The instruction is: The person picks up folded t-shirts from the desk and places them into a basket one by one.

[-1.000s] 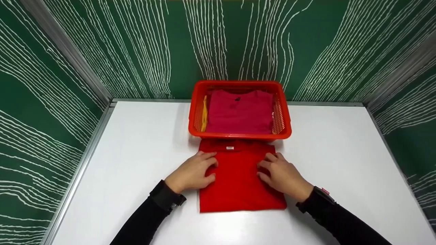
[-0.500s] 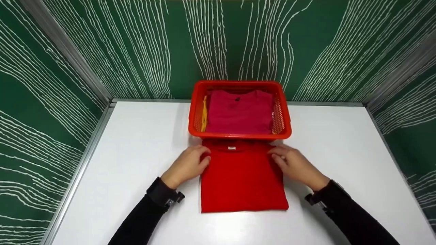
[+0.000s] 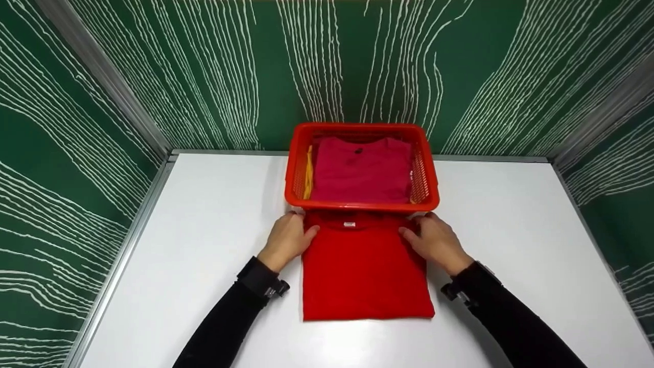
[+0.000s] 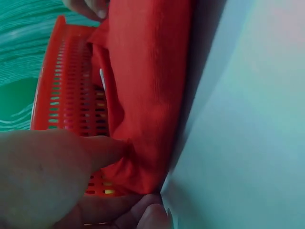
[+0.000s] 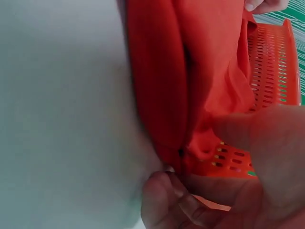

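A folded red T-shirt [image 3: 365,273] lies flat on the white table, its collar with a small white label toward the basket. My left hand [image 3: 287,237] pinches its far left corner, thumb on top and fingers curled at the edge; the left wrist view shows the cloth [image 4: 147,86] between them. At the far right corner, my right hand [image 3: 438,243] pinches the shirt the same way, and in the right wrist view its thumb presses on the red fabric [image 5: 209,57] with fingers beneath the edge.
Just beyond the shirt stands a red perforated plastic basket [image 3: 361,206] holding a folded magenta shirt [image 3: 363,171]. Something yellow [image 3: 308,174] shows along its left inner side. Green walls [image 3: 194,76] with white wavy lines enclose the white table [image 3: 214,204] at the back and sides.
Both hands first lay on the shirt's upper part, then moved outward to its far corners and now pinch them. The shirt's surface looks smoother; the basket stays put.
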Demonstrator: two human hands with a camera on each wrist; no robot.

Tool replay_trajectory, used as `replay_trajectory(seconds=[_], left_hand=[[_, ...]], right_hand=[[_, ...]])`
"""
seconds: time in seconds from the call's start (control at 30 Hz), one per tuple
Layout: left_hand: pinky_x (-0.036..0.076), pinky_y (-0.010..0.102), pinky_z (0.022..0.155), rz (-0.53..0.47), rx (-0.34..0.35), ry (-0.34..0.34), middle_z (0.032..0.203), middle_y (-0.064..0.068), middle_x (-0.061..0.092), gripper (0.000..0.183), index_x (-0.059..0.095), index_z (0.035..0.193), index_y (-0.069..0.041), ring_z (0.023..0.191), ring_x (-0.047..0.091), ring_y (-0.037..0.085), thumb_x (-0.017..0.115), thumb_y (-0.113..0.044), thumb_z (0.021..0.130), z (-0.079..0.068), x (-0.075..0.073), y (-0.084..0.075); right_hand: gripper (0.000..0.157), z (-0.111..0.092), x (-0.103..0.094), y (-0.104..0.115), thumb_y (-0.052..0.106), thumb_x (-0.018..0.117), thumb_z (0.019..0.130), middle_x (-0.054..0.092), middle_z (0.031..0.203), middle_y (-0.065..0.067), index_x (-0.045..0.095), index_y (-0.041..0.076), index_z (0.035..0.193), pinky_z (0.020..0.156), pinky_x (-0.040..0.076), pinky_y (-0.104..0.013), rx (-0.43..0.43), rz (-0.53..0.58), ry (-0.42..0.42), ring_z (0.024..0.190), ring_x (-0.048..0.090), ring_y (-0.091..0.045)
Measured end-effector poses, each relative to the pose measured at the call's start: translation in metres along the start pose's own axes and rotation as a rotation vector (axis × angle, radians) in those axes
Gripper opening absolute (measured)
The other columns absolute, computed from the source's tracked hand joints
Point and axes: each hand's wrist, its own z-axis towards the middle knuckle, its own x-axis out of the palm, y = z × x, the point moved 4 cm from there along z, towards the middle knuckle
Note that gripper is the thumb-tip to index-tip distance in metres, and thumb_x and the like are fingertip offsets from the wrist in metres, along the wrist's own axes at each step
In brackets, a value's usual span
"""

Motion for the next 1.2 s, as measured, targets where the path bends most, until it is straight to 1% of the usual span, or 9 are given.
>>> replay_trajectory(seconds=[0.17, 0.2, 0.4, 0.53, 0.63, 0.77, 0.87, 1.03, 1.2], left_hand=[[0.062, 0.054, 0.091, -0.035, 0.013, 0.060, 0.108, 0.024, 0.075, 0.031, 0.075, 0.113, 0.005, 0.103, 0.075, 0.043, 0.074, -0.025, 0.104, 0.005, 0.006, 0.001], [0.062, 0.051, 0.091, -0.035, 0.048, 0.058, 0.107, 0.022, 0.075, 0.032, 0.075, 0.112, 0.003, 0.103, 0.075, 0.041, 0.073, -0.027, 0.105, 0.008, 0.014, 0.010], [0.060, 0.048, 0.088, -0.035, 0.172, 0.065, 0.103, 0.017, 0.075, 0.025, 0.074, 0.110, -0.001, 0.099, 0.073, 0.033, 0.073, -0.025, 0.102, 0.018, 0.032, 0.028], [0.059, 0.051, 0.089, -0.094, 0.160, 0.110, 0.101, 0.017, 0.073, 0.023, 0.073, 0.110, 0.000, 0.097, 0.070, 0.033, 0.072, -0.021, 0.102, 0.015, 0.023, 0.018], [0.059, 0.052, 0.097, -0.140, 0.148, 0.125, 0.112, 0.022, 0.074, 0.029, 0.071, 0.119, 0.005, 0.107, 0.071, 0.037, 0.068, -0.020, 0.104, 0.011, 0.019, 0.013], [0.057, 0.056, 0.109, -0.196, 0.134, 0.141, 0.129, 0.028, 0.072, 0.038, 0.068, 0.132, 0.010, 0.122, 0.070, 0.042, 0.067, -0.015, 0.104, 0.005, 0.011, 0.005], [0.060, 0.054, 0.103, -0.253, 0.141, 0.162, 0.120, 0.025, 0.074, 0.031, 0.070, 0.128, 0.009, 0.114, 0.073, 0.038, 0.070, -0.009, 0.103, 0.003, 0.006, 0.002], [0.063, 0.040, 0.088, -0.364, 0.135, 0.161, 0.101, 0.013, 0.077, 0.016, 0.076, 0.114, 0.002, 0.095, 0.075, 0.025, 0.076, -0.007, 0.100, 0.000, 0.002, 0.007], [0.064, 0.039, 0.088, -0.430, 0.099, 0.152, 0.105, 0.014, 0.081, 0.028, 0.079, 0.126, 0.000, 0.097, 0.077, 0.024, 0.078, -0.009, 0.100, -0.005, -0.005, 0.009]], right_hand=[[0.066, 0.004, 0.008, 0.004, 0.041, 0.073, 0.106, 0.063, 0.145, -0.027, 0.056, 0.000, 0.155, 0.112, 0.053, -0.063, 0.014, 0.004, -0.005, 0.130, 0.064, -0.045], [0.068, 0.004, 0.010, 0.005, 0.041, 0.073, 0.105, 0.062, 0.147, -0.027, 0.054, 0.000, 0.157, 0.113, 0.053, -0.063, 0.015, 0.002, -0.007, 0.131, 0.064, -0.045], [0.057, 0.002, 0.017, 0.010, 0.034, 0.072, 0.107, 0.066, 0.144, -0.028, 0.062, -0.001, 0.151, 0.111, 0.054, -0.062, -0.022, 0.007, -0.023, 0.130, 0.066, -0.047], [0.052, 0.003, 0.018, 0.012, 0.030, 0.069, 0.109, 0.067, 0.144, -0.029, 0.064, -0.002, 0.150, 0.113, 0.052, -0.062, -0.047, 0.042, -0.008, 0.134, 0.065, -0.049], [0.049, 0.002, 0.017, 0.010, 0.028, 0.069, 0.109, 0.069, 0.142, -0.029, 0.066, -0.003, 0.147, 0.113, 0.052, -0.061, -0.046, 0.074, -0.011, 0.132, 0.065, -0.048], [0.044, -0.004, 0.011, 0.008, 0.026, 0.070, 0.108, 0.073, 0.135, -0.027, 0.070, -0.003, 0.140, 0.109, 0.054, -0.061, -0.050, 0.111, -0.067, 0.125, 0.069, -0.046], [0.041, -0.010, 0.006, 0.008, 0.025, 0.073, 0.107, 0.077, 0.128, -0.026, 0.073, -0.004, 0.135, 0.104, 0.057, -0.060, -0.071, 0.126, -0.129, 0.117, 0.072, -0.044], [0.036, -0.022, -0.001, 0.013, 0.021, 0.079, 0.104, 0.079, 0.120, -0.024, 0.077, -0.004, 0.129, 0.097, 0.059, -0.056, -0.120, 0.151, -0.218, 0.107, 0.074, -0.040], [0.031, -0.031, -0.009, 0.020, 0.016, 0.081, 0.101, 0.079, 0.117, -0.023, 0.077, -0.001, 0.127, 0.094, 0.058, -0.053, -0.173, 0.161, -0.265, 0.106, 0.074, -0.038]])
